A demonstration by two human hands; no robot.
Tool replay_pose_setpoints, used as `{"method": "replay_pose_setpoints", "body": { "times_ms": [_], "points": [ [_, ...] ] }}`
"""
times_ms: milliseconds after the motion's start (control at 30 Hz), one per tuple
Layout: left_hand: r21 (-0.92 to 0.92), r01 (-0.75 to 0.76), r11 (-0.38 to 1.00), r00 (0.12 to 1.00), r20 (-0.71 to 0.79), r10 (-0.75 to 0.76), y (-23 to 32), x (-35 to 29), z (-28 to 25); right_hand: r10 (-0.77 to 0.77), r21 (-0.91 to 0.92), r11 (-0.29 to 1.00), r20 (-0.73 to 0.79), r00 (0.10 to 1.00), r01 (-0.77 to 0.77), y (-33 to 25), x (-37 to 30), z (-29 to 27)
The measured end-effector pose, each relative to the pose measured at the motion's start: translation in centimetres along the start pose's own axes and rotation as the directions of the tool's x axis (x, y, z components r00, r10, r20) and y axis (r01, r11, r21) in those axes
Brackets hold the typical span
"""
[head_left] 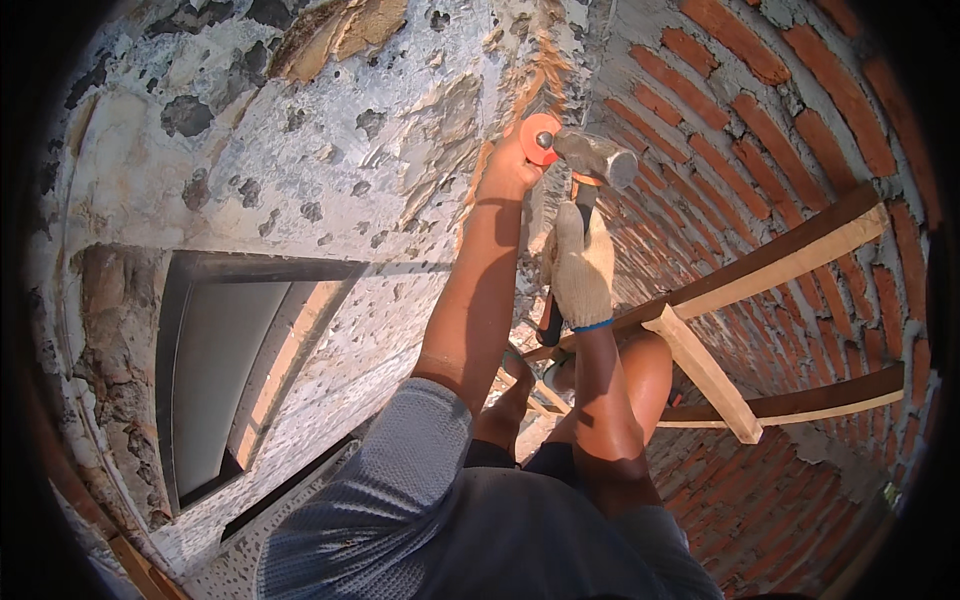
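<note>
My bare left hand (508,165) is closed around a chisel (540,140) with a round orange hand guard and a dark metal striking end. It is held against the corner where the plastered wall (340,150) meets the brick wall (690,120). The blade is hidden behind my hand. My right hand (584,268), in a cream knitted glove with a blue cuff, grips the dark handle of a club hammer (605,163). The hammer's grey steel head is right beside the chisel's end; whether they touch I cannot tell.
Wooden beams (790,250) run along the brick wall, with a short crosspiece (705,375) between them. A dark-framed opening (265,370) is set in the pitted plaster at left. My bent legs (648,370) are below my arms.
</note>
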State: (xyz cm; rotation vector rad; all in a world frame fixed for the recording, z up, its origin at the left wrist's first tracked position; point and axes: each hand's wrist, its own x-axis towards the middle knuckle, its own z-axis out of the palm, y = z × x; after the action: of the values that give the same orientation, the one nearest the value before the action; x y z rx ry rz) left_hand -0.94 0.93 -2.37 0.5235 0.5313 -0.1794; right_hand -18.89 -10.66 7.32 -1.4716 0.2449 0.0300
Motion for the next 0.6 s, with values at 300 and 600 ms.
{"method": "replay_pose_setpoints", "body": {
  "times_ms": [300, 600],
  "points": [
    [-0.057, 0.080, 0.995, 0.994, 0.080, -0.075, -0.7, 1.9, -5.3, 0.105, -0.351, 0.935, 0.127, 0.986, -0.055, 0.1, 2.2, 0.1],
    [0.291, 0.026, 0.956, 0.998, 0.051, -0.043, -4.6, -4.0, -7.3, -0.031, 0.399, 0.916, -0.054, 0.998, 0.050, 0.6, 0.4, -4.1]
  ]
}}
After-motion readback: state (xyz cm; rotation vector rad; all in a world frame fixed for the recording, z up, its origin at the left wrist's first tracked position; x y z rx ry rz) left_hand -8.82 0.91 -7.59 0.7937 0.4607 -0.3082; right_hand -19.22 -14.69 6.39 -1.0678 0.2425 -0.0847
